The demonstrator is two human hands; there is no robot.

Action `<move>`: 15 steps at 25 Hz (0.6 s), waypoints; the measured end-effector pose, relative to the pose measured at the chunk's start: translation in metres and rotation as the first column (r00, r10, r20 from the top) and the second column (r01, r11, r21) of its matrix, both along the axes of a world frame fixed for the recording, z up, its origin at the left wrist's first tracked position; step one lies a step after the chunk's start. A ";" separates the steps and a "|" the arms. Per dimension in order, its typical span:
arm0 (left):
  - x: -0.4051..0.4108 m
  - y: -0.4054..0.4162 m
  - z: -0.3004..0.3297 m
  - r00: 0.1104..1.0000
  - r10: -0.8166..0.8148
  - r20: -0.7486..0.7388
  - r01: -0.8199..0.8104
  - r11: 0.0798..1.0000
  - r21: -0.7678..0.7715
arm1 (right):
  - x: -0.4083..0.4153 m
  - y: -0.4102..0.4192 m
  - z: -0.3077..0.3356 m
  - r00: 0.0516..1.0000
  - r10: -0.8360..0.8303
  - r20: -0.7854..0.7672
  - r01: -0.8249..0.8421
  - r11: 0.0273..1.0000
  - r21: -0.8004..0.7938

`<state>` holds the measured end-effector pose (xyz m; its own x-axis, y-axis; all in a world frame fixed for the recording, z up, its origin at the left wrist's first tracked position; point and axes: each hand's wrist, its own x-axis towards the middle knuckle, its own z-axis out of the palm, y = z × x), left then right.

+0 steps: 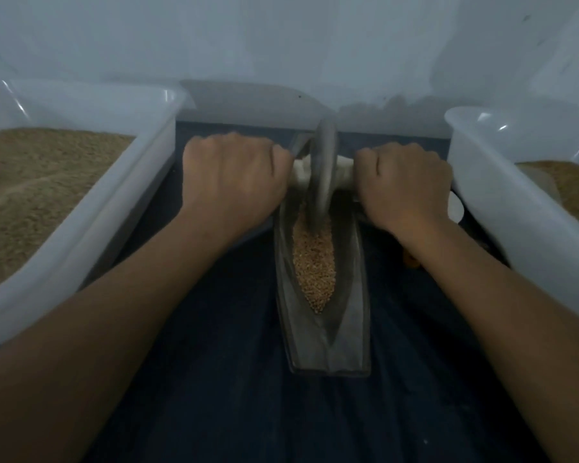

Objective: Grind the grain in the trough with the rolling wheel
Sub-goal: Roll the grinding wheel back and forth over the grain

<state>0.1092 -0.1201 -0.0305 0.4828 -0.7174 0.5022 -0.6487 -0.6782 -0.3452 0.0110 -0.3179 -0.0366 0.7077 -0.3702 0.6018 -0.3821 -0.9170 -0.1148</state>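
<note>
A long dark metal trough (350,315) lies lengthwise in front of me on a dark blue cloth. Tan grain (315,262) fills its narrow groove. The grey rolling wheel (321,168) stands upright in the groove, toward the far half of the trough, with its lower edge in the grain. A pale axle handle (343,175) runs through the wheel to both sides. My left hand (231,182) is closed around the left end of the handle. My right hand (405,185) grips the right end. The handle ends are hidden inside my fists.
A large white plastic tub (114,208) holding tan grain stands at the left. Another white tub (502,202) with grain stands at the right, close to my right hand. A white wall rises just behind the trough. The dark blue cloth (231,379) covers the surface.
</note>
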 end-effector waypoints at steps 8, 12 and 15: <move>-0.046 0.040 -0.027 0.999 0.028 -0.035 -0.035 0.968 -0.247 | -0.057 0.029 -0.009 0.982 0.156 0.105 -0.140 0.979 -0.148; -0.028 0.026 -0.018 0.997 0.036 -0.073 -0.055 0.958 -0.281 | -0.035 0.020 -0.007 0.989 0.125 0.077 -0.114 0.986 -0.125; -0.001 0.008 -0.012 1.000 0.026 0.007 -0.025 0.993 -0.117 | 0.000 0.007 0.006 0.999 0.043 0.025 -0.041 0.998 -0.053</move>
<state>0.1079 -0.1120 -0.0421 0.4952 -0.6410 0.5864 -0.6281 -0.7305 -0.2681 0.0113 -0.3110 -0.0304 0.7058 -0.3081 0.6379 -0.3405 -0.9372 -0.0758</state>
